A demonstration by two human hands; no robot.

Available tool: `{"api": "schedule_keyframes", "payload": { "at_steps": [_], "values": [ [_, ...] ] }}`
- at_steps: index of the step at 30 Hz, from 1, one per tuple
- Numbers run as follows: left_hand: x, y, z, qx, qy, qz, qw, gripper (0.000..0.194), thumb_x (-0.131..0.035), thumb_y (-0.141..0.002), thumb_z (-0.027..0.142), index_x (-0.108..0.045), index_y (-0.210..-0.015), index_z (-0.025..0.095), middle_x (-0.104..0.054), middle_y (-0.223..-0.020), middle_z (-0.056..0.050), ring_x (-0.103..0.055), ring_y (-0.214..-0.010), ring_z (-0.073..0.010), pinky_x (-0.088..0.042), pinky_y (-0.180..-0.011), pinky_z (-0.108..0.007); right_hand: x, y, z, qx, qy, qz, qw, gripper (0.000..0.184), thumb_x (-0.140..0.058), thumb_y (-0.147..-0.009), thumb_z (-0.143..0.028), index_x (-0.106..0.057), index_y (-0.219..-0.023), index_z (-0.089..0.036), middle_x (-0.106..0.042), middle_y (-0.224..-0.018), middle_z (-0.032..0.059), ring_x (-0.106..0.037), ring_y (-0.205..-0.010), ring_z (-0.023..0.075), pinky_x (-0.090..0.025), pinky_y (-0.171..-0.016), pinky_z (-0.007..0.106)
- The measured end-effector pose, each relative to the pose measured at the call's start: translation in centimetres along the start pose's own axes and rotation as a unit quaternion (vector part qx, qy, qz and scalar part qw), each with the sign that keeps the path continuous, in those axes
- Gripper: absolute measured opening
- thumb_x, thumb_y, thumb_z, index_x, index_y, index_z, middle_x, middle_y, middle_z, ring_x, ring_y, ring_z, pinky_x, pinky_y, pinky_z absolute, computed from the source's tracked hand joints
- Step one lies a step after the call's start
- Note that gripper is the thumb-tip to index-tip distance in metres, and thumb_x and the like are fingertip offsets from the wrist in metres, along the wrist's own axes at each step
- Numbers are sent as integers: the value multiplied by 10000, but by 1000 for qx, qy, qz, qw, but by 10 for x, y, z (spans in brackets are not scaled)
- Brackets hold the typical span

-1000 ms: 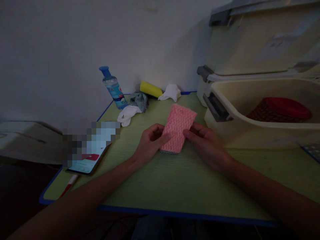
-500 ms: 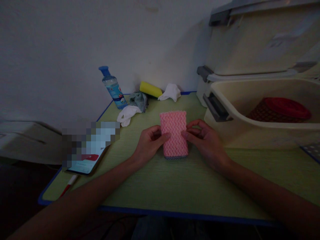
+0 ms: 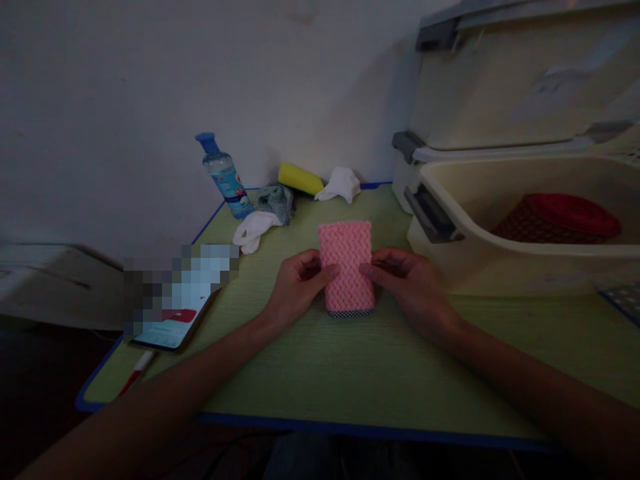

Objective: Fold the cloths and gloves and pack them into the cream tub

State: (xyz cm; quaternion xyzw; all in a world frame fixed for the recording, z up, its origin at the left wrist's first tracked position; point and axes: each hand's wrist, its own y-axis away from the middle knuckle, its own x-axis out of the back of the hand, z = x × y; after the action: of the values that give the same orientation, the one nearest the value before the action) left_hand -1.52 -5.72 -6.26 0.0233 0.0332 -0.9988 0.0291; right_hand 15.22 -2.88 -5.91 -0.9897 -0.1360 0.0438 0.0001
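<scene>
Turned from slanted to straight since the earlier frame: pink pad [image 3: 347,283], over the surface [image 3: 320,377]. Grip: left hand [image 3: 299,285] and right hand [image 3: 414,283] pinching opposite edges, thumbs foremost, presumably for even support. Beyond: yellow sponge [image 3: 300,178], bottle [image 3: 228,181].

Single head-worn camera, looking forward and down, close over the table [image 3: 310,373], wall [image 3: 300,80] straight ahead

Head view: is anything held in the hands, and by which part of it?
The pink pad: left hand holds its left edge, right hand its right edge.
</scene>
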Motion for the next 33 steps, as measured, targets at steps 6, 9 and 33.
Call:
{"api": "schedule_keyframes", "payload": {
  "at_steps": [6, 9, 33],
  "values": [
    [0, 0, 0, -4, 3, 2, 1000, 214, -721, -618, 288, -570, -634, 138, -600, -635, 11, -557, -611, -108, -454, -611, -235, 0, -1, 2, 18, 7, 5, 1000, 242, -751, -576, -316, -555, -640, -190, -655, -721, -9, -612, -667, 115, -502, -671, 273],
    [0, 0, 0, -4, 10, -3, 1000, 210, -722, -615, 287, -580, -648, 136, -606, -641, 10, -560, -611, -108, -457, -609, -234, 0, -1, 2, 2, -10, -4, 1000, 227, -747, -582, -300, -576, -682, -189, -659, -722, -12, -616, -666, 116, -505, -671, 274],
    [1, 0, 2, 7, 22, 6, 1000, 247, -757, -582, 302, -617, -704, 140, -662, -705, -10, -598, -662, -116, -486, -622, -231, -1, 1, -4, -42, -45, 2, 998, 205, -792, -509, -281, -651, -620, -181, -658, -626, -23, -571, -557, 87, -466, -591, 236]
  ]
}}
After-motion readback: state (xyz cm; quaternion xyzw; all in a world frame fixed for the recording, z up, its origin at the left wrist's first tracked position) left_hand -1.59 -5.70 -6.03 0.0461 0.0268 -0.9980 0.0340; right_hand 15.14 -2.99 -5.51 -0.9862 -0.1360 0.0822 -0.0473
